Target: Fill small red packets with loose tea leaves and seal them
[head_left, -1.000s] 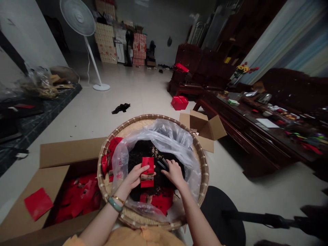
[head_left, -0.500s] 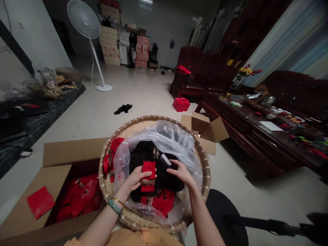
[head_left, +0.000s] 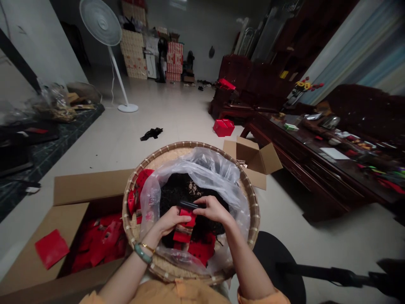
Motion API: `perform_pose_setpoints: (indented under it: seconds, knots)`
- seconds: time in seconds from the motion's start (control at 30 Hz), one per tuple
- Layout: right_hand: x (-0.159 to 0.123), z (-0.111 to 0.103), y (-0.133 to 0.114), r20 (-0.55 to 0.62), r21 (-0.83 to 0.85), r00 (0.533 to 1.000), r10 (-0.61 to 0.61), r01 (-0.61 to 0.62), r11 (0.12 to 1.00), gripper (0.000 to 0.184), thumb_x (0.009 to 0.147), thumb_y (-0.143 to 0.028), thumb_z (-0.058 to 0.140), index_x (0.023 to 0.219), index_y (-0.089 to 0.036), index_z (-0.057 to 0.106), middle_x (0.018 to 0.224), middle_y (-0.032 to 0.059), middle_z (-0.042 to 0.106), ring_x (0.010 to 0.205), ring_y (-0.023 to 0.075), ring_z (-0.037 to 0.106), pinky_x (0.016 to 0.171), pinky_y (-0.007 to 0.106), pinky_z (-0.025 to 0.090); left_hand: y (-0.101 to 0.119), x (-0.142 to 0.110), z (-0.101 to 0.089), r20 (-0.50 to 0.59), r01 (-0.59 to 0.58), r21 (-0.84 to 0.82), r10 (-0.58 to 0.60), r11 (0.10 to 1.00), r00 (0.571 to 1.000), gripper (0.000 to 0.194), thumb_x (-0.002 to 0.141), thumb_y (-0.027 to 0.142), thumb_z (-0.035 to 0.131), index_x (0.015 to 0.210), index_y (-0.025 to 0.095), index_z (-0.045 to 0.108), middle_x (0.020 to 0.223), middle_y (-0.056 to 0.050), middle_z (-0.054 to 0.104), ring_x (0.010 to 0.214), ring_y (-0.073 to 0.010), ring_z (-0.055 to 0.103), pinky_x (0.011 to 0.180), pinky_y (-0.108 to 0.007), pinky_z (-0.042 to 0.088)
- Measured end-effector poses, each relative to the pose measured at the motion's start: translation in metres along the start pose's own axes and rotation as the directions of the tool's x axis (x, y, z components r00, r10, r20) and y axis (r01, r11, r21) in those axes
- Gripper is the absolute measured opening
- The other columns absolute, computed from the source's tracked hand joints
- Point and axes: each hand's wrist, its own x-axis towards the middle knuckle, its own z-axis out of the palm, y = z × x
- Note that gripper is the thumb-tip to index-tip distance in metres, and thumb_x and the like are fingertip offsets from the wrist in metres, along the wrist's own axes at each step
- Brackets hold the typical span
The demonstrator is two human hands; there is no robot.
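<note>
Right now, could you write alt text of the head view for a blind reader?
The left hand holds a red packet and the right hand pinches a thin black object above dark loose material in a clear plastic bag, inside a round woven tray. A cardboard box of red packets sits beside it.

small blk item [head_left: 189, 204], partly behind r hand [head_left: 213, 210], type unclear

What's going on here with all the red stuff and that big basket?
A person is working with both bare hands over a round woven tray. The left hand grips a red packet, and the right hand pinches a small black object just above it. Below them, dark crumbly material sits in a clear plastic bag. More red packets lie in an open cardboard box beside the tray.
</note>
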Motion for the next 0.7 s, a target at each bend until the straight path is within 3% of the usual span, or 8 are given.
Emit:
perform_pose_setpoints:
  seconds: [0.1,0.27,0.7]
  knots:
    - [0.000,0.001,0.002,-0.002,0.009,1.000,-0.016,0.016,1.000,0.029,0.069,-0.030,0.067,0.096,-0.019,0.072,0.091,0.0024,0.072,0.084,0.0220,0.063,0.076,0.029,0.044,0.001,0.001,-0.004,0.048,-0.036,-0.055,0.039,0.998,0.998,0.034,0.063,0.022,0.077,0.093,0.010,0.065,0.080,-0.009,0.069,0.066,-0.0165,0.065,0.060,-0.026,0.052]
    - [0.003,0.001,0.004,-0.019,-0.011,0.999,-0.029,0.029,1.000,0.027,0.071,-0.031,0.066,0.095,-0.019,0.072,0.090,0.0014,0.072,0.082,0.0211,0.062,0.072,0.027,0.043,0.008,0.008,-0.004,-0.010,-0.107,-0.283,0.109,0.953,0.994,0.041,0.077,0.036,0.065,0.110,0.013,0.060,0.097,-0.012,0.069,0.087,-0.0203,0.066,0.078,-0.031,0.051]
    - [0.015,0.003,0.008,-0.017,0.024,0.999,-0.050,0.050,0.998,0.027,0.072,-0.032,0.064,0.095,-0.020,0.072,0.091,0.0012,0.071,0.082,0.0222,0.062,0.074,0.029,0.044,0.021,0.015,-0.007,-0.050,-0.131,-0.216,0.123,0.968,0.991,0.032,0.075,0.038,0.067,0.089,0.009,0.065,0.081,-0.009,0.071,0.072,-0.0166,0.066,0.071,-0.027,0.051]
